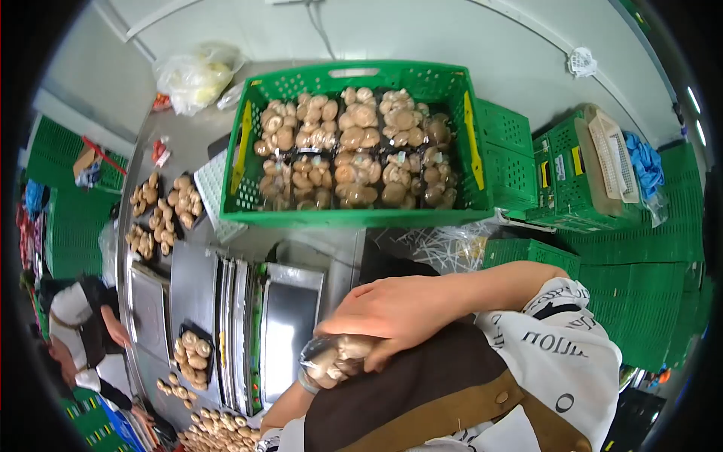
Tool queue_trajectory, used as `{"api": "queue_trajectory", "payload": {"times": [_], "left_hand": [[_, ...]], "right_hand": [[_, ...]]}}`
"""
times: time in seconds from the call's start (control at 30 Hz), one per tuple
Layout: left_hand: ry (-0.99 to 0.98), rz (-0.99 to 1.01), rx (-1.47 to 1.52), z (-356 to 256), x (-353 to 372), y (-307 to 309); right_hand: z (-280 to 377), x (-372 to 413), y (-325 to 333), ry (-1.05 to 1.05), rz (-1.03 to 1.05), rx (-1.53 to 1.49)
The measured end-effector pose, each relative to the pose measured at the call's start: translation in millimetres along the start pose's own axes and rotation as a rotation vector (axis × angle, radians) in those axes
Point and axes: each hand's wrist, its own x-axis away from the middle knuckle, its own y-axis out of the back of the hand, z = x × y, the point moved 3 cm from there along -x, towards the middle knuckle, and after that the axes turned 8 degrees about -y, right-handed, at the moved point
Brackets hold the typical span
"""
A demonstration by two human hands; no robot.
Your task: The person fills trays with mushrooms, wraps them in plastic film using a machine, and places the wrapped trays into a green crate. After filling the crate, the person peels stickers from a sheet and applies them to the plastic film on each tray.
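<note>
A film-wrapped pack of brown mushrooms [335,360] is close to my body at the lower middle. My right hand [376,309] reaches in from the right and lies over the pack's top, with its fingers curled round it. From the lower left, my left forearm [292,407] comes up to the pack's underside, where the pack hides the fingers of my left hand. Beyond my hands, a green crate [354,218] holds two rows of wrapped mushroom packs [358,124].
Left of me is a wrapping machine [294,290] with a mushroom tray [193,355] on its left plate. Loose mushrooms [218,432] and unwrapped trays [162,222] lie on the steel table. Green crates [512,151] stand right. Another person [75,320] works at far left.
</note>
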Motion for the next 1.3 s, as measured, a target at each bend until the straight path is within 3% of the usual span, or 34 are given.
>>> {"api": "queue_trajectory", "payload": {"times": [0.07, 0.1, 0.13, 0.17, 0.2, 0.23, 0.3, 0.4, 0.5, 0.63, 0.83, 0.93, 0.97, 1.07, 1.17, 1.27, 1.3], "left_hand": [[-0.022, -0.005, -0.236, 21, -25, 18], [-0.055, -0.010, -0.400, 33, -44, 29], [-0.108, -0.013, -0.592, 46, -74, 39], [-0.151, -0.018, -0.731, 56, -107, 46], [-0.085, -0.021, -0.750, 49, -157, 38], [0.327, -0.061, -0.627, 65, -188, 50], [-0.063, 0.178, -0.946, 72, -253, 44], [-0.384, 0.728, -1.456, 125, -317, 41], [-0.338, 1.038, -1.520, 183, -353, 34], [-0.324, 1.117, -1.583, 208, -380, 43], [-0.267, 1.119, -1.451, 206, -386, 61], [-0.262, 1.100, -1.414, 207, -383, 64], [-0.267, 1.096, -1.403, 208, -384, 66], [-0.275, 1.088, -1.415, 206, -384, 67], [-0.269, 1.060, -1.393, 207, -382, 67], [-0.249, 1.059, -1.399, 207, -382, 67], [-0.257, 1.060, -1.391, 206, -382, 66]], "right_hand": [[-22, 3, 33, -0.262, 0.103, -0.172], [-44, 13, 49, -0.337, 0.015, -0.325], [-77, 27, 60, -0.191, -0.295, -0.236], [-104, 44, 76, -0.214, -0.511, -0.290], [-130, 67, 90, -0.297, -0.714, -0.538], [-151, 89, 106, -0.444, -0.914, -0.768], [-194, 126, 137, -0.635, -1.349, -0.347], [-219, 142, 174, -0.809, -1.437, -0.095], [-243, 132, 197, -0.953, -1.460, 0.056], [-265, 121, 216, -1.027, -1.427, 0.128], [-283, 110, 229, -1.063, -1.373, 0.079], [-318, 103, 223, -1.167, -1.274, 0.510], [-324, 101, 219, -1.223, -1.237, 0.460], [-323, 97, 209, -1.154, -1.284, 0.951], [-298, 84, 215, -1.081, -1.182, 0.978], [-336, 71, 202, -1.127, -1.148, 0.738], [-352, 75, 201, -1.114, -1.206, 0.487]]}}
